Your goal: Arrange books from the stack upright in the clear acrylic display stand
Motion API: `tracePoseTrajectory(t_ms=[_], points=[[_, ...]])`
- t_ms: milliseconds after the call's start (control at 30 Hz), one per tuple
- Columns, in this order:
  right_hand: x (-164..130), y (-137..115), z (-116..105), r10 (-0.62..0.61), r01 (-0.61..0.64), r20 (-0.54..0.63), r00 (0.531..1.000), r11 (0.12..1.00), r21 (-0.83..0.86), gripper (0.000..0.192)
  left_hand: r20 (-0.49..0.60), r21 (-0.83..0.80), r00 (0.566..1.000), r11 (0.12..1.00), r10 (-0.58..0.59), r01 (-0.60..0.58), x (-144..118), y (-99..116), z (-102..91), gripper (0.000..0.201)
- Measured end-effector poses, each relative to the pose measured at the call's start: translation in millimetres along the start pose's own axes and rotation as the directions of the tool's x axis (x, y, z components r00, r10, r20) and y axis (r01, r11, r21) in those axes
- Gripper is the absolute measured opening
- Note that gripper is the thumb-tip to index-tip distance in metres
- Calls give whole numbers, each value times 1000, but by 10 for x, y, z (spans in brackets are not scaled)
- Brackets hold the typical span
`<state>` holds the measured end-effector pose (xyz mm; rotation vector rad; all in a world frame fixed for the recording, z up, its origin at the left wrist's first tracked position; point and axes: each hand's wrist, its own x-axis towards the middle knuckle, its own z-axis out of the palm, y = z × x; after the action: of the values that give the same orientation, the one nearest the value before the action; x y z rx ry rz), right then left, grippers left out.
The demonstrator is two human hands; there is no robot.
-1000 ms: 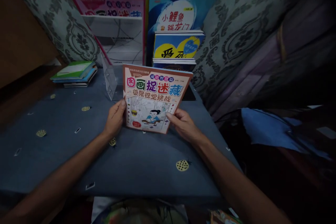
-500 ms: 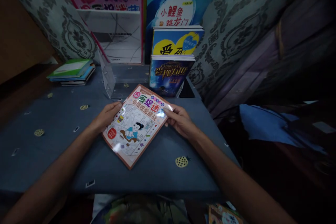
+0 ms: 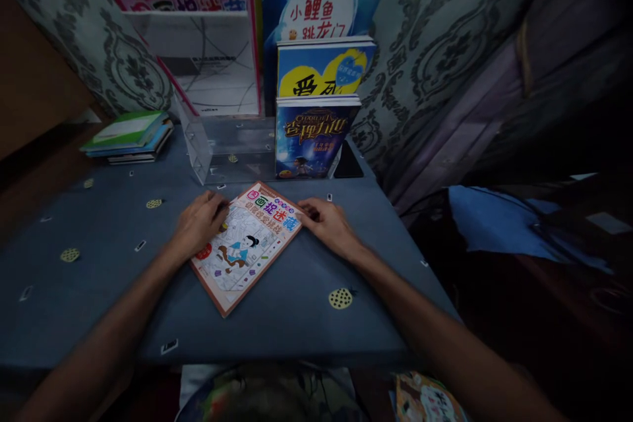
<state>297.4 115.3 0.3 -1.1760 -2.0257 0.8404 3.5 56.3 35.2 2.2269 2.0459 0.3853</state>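
Note:
A thin picture book (image 3: 247, 247) with an orange border and a cartoon figure on its cover lies flat and turned askew on the blue tablecloth (image 3: 123, 290). My left hand (image 3: 200, 224) rests on the book's left upper edge, fingers spread over the cover. My right hand (image 3: 329, 224) lies palm down at the book's right upper corner, fingertips touching its edge. Both forearms reach in from the bottom of the view.
A clear acrylic stand (image 3: 217, 148) sits behind the book, with a dark blue book (image 3: 309, 138) and a yellow-and-blue book (image 3: 321, 69) upright to its right. Larger books lean on the patterned wall. A small stack of books (image 3: 128, 138) lies at the left. The table edge drops off on the right.
The picture book went from held upright in both hands to tilted down, then flat on the cloth. Both hands came down with it and now rest on its upper edges.

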Motion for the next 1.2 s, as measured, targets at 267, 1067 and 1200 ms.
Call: tracePoseTrajectory(t_ms=[267,1067,1200], points=[[-18,-50,-47,-115,118,25,993,960,-256,21,-26,-21,956,956,293,-293,267,266,150,40],[41,106,-193,-228,227,98,969,974,23,25,13,-167,832,822,555,-545,273,822,324,35],[38,150,-193,-247,240,81,966,967,83,30,54,-107,841,840,539,-532,148,1000,304,34]])
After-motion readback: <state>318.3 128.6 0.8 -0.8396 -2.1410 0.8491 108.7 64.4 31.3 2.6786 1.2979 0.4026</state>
